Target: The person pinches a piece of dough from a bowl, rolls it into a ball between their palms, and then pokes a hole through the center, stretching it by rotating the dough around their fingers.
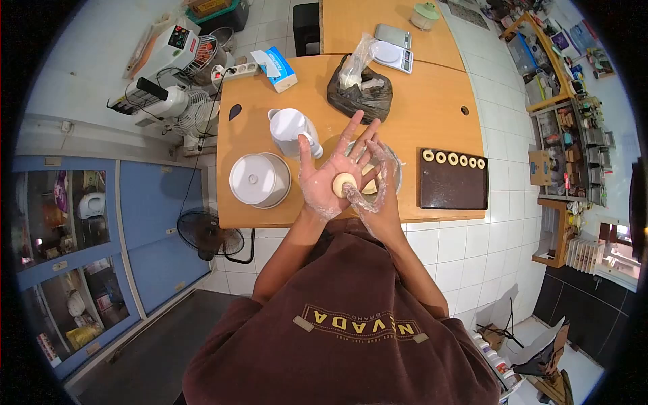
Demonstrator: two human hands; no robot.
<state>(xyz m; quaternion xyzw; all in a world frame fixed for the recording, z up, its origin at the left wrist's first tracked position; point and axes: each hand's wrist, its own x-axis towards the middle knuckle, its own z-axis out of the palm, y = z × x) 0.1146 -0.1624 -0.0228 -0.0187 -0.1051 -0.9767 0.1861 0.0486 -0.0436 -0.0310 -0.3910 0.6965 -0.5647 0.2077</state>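
My left hand [324,179] is palm up with its fingers spread, and a small round piece of pale dough [342,182] rests on the palm. A floury digit of my right hand [374,202] presses into the middle of that dough, while its other fingers stretch upward beside my left fingers. Both hands are dusted with flour. Beneath them, partly hidden, is a bowl [399,177] with more dough [372,177] in it. To the right, a dark baking tray [452,187] carries a row of several dough rings [452,159] along its far edge.
On the wooden table [425,101] stand a white lidded container [255,179], a white jug [289,128], a black plastic bag [361,101], a tissue box [280,71] and a kitchen scale [393,54]. A black fan [208,233] is left of the table, near blue cabinets [158,216].
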